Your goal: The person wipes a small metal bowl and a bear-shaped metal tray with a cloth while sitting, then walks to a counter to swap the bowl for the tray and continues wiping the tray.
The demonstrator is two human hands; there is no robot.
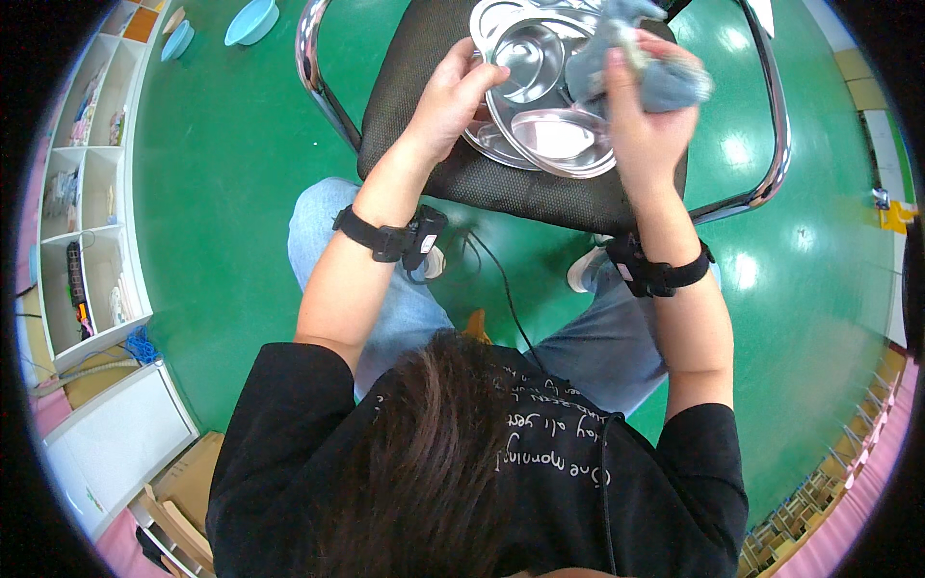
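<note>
A round, shiny metal divided plate [561, 133] is held over the chair seat, tilted, with several compartments showing. My left hand [449, 98] grips its left rim, thumb on top and fingers underneath. A grey-blue cloth [674, 85] is bunched in my right hand [651, 130], over the plate's right side; cloth and fingers are blurred by motion. More metal plates [494, 147] lie beneath and behind the held one, partly hidden by it.
The black mesh chair [409, 63] has curved chrome armrests [310, 58]. Two light-blue basins [252, 21] are on the green floor at the far left. White shelves [96, 154] line the left side. A dark cable [506, 279] hangs between my knees.
</note>
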